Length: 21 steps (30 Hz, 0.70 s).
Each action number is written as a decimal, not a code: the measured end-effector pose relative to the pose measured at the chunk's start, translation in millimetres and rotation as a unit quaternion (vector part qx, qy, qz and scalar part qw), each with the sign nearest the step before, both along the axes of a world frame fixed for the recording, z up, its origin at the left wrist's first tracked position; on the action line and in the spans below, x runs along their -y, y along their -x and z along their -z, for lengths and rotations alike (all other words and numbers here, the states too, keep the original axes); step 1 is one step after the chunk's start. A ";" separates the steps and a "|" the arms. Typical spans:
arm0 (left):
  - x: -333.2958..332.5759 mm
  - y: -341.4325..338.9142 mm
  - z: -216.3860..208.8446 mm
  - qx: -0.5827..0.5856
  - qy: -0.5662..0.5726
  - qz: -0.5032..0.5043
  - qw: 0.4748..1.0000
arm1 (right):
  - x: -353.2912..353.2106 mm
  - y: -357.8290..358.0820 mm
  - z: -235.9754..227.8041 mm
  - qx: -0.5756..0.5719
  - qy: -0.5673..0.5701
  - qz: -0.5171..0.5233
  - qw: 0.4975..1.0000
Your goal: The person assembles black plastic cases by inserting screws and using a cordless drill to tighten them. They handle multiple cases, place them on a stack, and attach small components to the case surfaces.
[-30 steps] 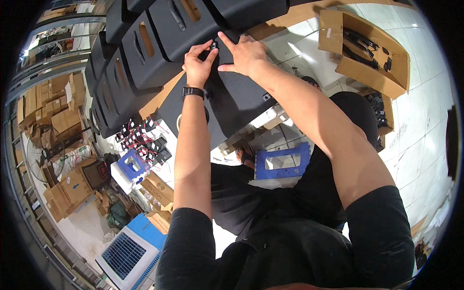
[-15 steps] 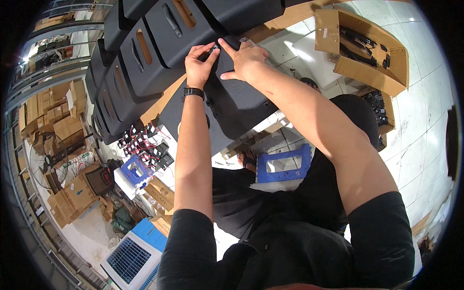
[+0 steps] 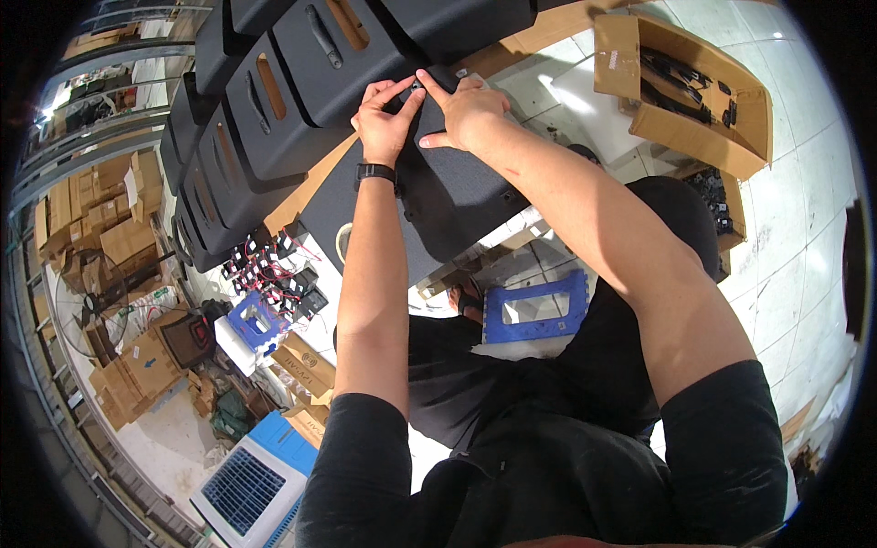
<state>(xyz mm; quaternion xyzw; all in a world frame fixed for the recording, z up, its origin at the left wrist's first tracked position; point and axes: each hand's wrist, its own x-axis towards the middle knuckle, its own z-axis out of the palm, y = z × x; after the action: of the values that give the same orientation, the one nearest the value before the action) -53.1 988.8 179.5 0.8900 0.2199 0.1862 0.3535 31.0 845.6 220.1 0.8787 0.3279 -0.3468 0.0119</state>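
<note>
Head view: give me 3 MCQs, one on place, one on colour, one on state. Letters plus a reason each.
1. Where is the blue stool?
A. on the floor near the person's legs
B. on top of the dark panel
C. inside the cardboard box

2. What colour is the band on the left wrist?
A. white
B. black
C. red

3. How do the two hands stand?
A. hanging at the person's sides
B. both fingertips pinching at one spot on the panel's far edge
C. each lifting a box

Answers:
1 A: the blue stool sits on the tiled floor below the dark panel, apart from the cardboard box.
2 B: the wristband is black.
3 B: the left hand and right hand meet at the panel's edge.
</note>
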 end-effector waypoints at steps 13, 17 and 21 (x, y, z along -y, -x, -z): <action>-1.7 8.5 2.4 0.013 -0.064 0.066 0.996 | 3.9 -4.0 -5.7 0.017 0.018 -0.029 0.999; -18.9 15.3 -25.2 -0.060 -0.197 0.171 0.963 | 2.7 -3.9 -2.1 0.029 0.028 -0.025 0.999; -50.6 12.9 -41.9 -0.173 -0.326 0.315 0.875 | 1.8 -3.8 -5.1 0.013 0.019 -0.023 0.999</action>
<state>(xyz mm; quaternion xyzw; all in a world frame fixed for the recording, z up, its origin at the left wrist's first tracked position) -66.1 1039.3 221.4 0.9949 -0.0874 -0.0307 0.0400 34.8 843.8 225.3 0.8750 0.3410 -0.3413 0.0405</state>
